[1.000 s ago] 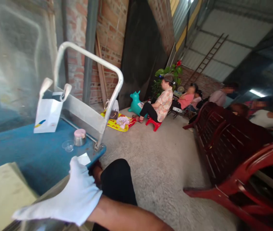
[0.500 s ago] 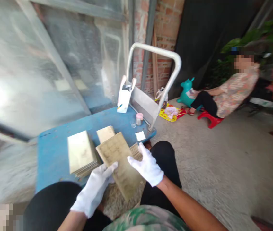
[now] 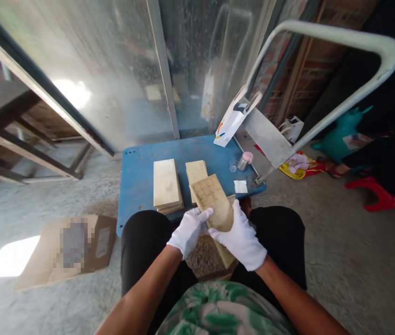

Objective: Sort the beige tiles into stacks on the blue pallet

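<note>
Gripping a stained tan panel (image 3: 214, 195) by its two long sides, the gloved left hand (image 3: 187, 231) and right hand (image 3: 242, 240) are clamped on it. The panel slants at the near edge of the blue surface (image 3: 136, 179), its far end partly hiding a pale stack (image 3: 196, 171). A second stack (image 3: 166, 183) stands to the left; a pink-lidded jar (image 3: 245, 161) and a white slip (image 3: 240, 186) are to the right.

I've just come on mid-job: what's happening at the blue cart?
A person's white-gloved left hand and right hand hold a tan rectangular board, darkly marked, near the edge of a blue platform cart. A pale stack lies to its left; a second stack is partly hidden behind it. A white paper bag stands farther back.
</note>
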